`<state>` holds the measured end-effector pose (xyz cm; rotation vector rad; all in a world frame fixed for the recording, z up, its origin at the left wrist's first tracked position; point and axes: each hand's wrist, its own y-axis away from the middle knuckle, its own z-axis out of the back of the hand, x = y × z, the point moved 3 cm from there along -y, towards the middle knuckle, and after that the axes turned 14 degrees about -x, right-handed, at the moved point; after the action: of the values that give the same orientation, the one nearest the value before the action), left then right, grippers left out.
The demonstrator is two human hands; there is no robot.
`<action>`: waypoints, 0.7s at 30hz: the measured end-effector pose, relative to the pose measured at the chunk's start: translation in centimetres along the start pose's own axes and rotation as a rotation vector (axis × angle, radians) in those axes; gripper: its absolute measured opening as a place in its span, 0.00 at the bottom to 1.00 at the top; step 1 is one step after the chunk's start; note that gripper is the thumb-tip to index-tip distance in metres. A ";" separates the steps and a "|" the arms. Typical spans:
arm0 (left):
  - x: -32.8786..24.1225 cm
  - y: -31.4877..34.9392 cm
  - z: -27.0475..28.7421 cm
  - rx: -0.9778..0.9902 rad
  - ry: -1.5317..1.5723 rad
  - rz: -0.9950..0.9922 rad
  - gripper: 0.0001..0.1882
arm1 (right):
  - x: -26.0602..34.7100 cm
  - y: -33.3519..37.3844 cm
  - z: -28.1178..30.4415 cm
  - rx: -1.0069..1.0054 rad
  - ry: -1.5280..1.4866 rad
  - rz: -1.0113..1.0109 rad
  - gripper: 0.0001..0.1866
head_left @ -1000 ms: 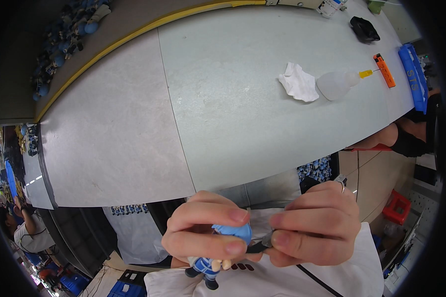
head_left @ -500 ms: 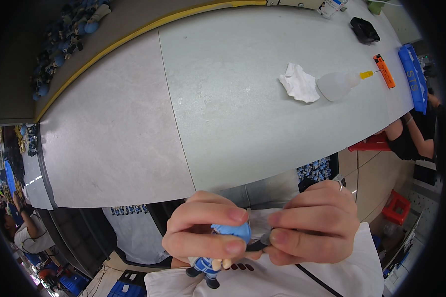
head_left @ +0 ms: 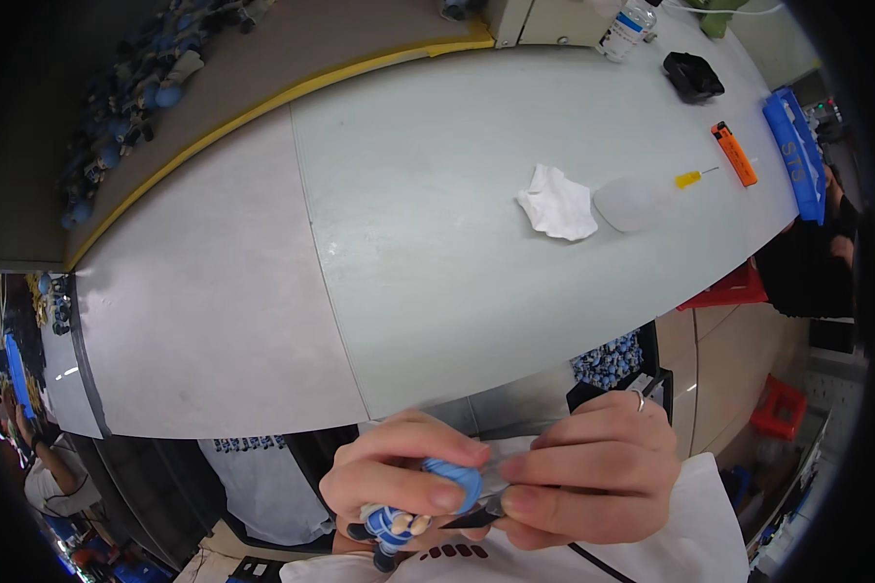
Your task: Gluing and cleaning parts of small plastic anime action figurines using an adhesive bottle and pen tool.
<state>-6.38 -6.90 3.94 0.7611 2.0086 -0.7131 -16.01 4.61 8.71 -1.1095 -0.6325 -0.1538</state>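
Low in the picture, over my lap, my left hand (head_left: 399, 464) is closed round a small toy figurine with a blue head (head_left: 454, 478) and a blue-and-white body (head_left: 389, 525). The figurine hangs tilted, its dark feet pointing down to the left. Beside its head, my right hand (head_left: 593, 476) has thumb and fingers pinched on a small dark grey piece (head_left: 476, 519). That piece touches or nearly touches the figurine; the fingers hide its full shape. A black cord (head_left: 598, 564) runs down from beneath my right hand.
On the table (head_left: 214, 272) lie a crumpled white tissue (head_left: 559, 204), a translucent squeeze bottle (head_left: 632, 204) with a yellow needle tip (head_left: 688, 180), an orange cutter-like tool (head_left: 734, 155) and a black dish (head_left: 693, 78). A bin of blue parts (head_left: 608, 361) stands below the table edge. Figurines (head_left: 117, 126) fill the upper-left shelf.
The view has shifted, so the table things sit lower and further left. Both hands appear lower, still close together, and the figurine has tilted slightly between them.
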 end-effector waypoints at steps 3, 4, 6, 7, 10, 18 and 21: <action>0.0 0.3 -0.2 -0.096 0.022 0.010 0.17 | 0.1 -0.1 0.1 0.028 0.023 -0.064 0.10; 0.1 0.1 -0.1 -0.058 0.025 0.010 0.18 | 0.1 0.0 0.2 0.028 0.025 -0.066 0.10; 0.2 0.2 -0.4 -0.016 0.025 0.015 0.18 | 0.0 0.1 0.3 0.024 0.028 -0.072 0.10; 0.2 0.3 -0.5 -0.051 0.016 0.018 0.18 | 0.0 0.0 0.3 0.018 0.047 -0.051 0.09; 0.1 0.4 -0.5 -0.077 0.000 0.023 0.19 | 0.3 0.0 0.4 0.019 0.080 -0.027 0.09; 0.1 0.3 -0.5 -0.041 0.017 0.018 0.20 | 0.7 0.1 0.7 0.038 0.117 0.004 0.09; 0.4 0.4 -0.8 -0.019 0.052 0.020 0.20 | 0.6 0.0 1.1 0.071 0.094 -0.061 0.09</action>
<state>-6.67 -5.98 3.93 0.7944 2.0493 -0.6681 -15.95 5.65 9.33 -1.0090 -0.5841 -0.2330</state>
